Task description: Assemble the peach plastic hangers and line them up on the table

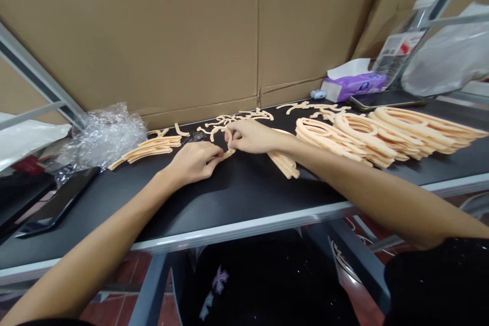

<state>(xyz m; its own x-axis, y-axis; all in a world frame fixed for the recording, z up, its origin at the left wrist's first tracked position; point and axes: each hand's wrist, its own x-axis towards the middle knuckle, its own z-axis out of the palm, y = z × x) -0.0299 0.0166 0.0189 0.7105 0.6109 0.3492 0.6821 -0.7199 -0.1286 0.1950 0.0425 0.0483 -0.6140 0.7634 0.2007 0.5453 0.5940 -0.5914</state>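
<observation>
My left hand (193,163) is closed, its thumb and fingertips pinching one end of a short peach-coloured strip (228,154) just above the black tabletop. Fingertips of my right hand (254,136) meet it there, closed on the same piece, and a thin curl rises between them. Part of the strip is hidden by the fingers. Thin curly scraps (223,121) lie just behind both hands. To the left is a bundle of straight strips (153,150). More straight strips (284,165) lie partly under my right forearm. Stacks of looped peach-coloured pieces (412,130) fan out at the right.
A cardboard wall (191,35) closes off the back. Crumpled clear plastic (103,135) and a dark flat device (61,204) are at left. A purple tissue pack (355,85), a phone (387,99), a bottle (399,48) and a plastic bag (451,56) stand back right. A metal edge (244,226) runs along the front.
</observation>
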